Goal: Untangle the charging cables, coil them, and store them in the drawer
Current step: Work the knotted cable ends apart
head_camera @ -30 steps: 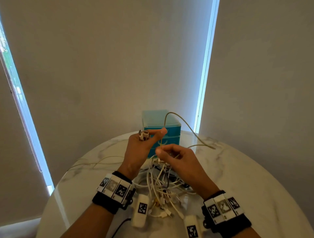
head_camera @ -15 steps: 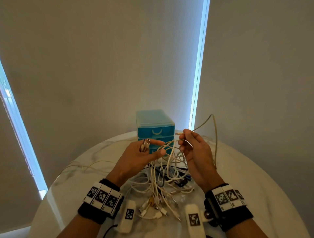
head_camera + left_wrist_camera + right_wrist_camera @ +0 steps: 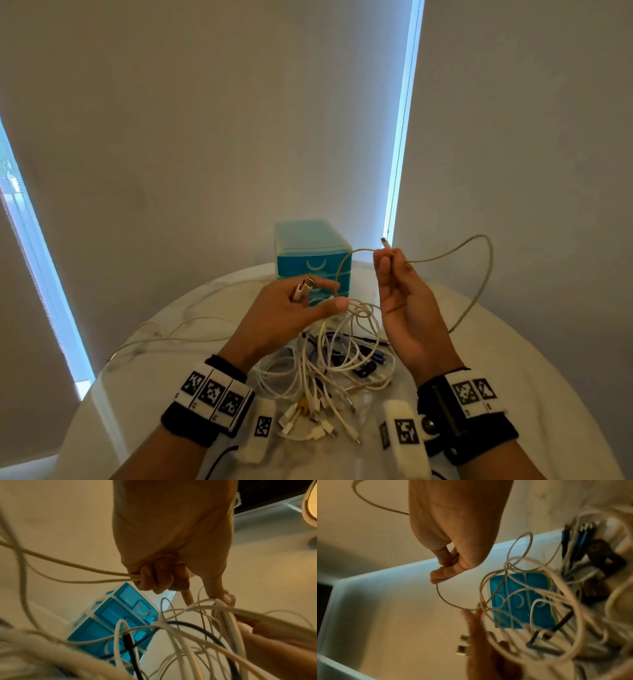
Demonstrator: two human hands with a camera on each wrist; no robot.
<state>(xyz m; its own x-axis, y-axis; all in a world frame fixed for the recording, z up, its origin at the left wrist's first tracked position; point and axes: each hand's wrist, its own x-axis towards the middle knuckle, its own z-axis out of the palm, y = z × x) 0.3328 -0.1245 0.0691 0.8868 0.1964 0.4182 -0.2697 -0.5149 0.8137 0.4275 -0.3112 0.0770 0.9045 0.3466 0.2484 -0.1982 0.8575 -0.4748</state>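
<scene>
A thin beige cable strand (image 3: 178, 337) is seen trailing over the left part of the round white marble table (image 3: 513, 359). The left hand (image 3: 291, 318) is raised above the tabletop, its fingers curled round a white USB plug (image 3: 303, 289) and pinching looped strands of cable. Beneath and between the hands, a tangled heap of white and dark charging cables (image 3: 337, 373) lies on the table. Behind it, a small turquoise plastic drawer unit (image 3: 313, 258) stands with its drawers closed. The right hand (image 3: 407, 308) is held up, fingertips pinching a thin beige cable (image 3: 479, 274) near its small connector; the cable arcs out rightward.
</scene>
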